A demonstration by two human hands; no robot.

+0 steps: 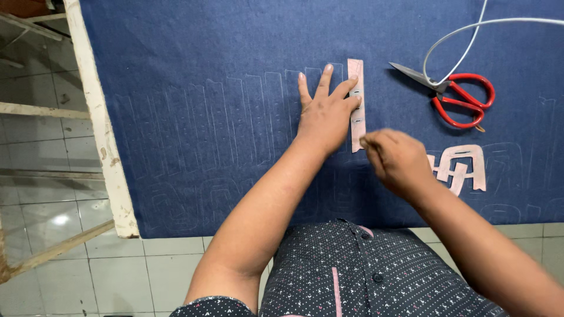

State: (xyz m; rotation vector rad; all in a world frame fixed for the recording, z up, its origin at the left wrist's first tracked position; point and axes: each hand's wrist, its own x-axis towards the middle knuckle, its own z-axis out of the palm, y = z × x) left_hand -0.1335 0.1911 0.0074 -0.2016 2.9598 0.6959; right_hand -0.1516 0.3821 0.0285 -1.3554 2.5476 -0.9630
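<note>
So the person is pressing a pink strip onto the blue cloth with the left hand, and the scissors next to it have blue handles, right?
Not quite: the scissors have red handles, not blue, as the head view shows. The rest holds: the left hand lies flat, its fingers pressing the pink strip onto the blue cloth.

Dark blue denim cloth [235,70] carried faint white chalk outlines. Pale pink template strip [356,105] lay under the fingers [329,88]. Right of them: red-handled scissors [452,94], white cord [470,29]. Shirt [364,276] dark, white-dotted.

Motion is blurring the right hand [396,158], hiding whatever it is gripping beside the narrow pink paper template strip [356,104].
</note>
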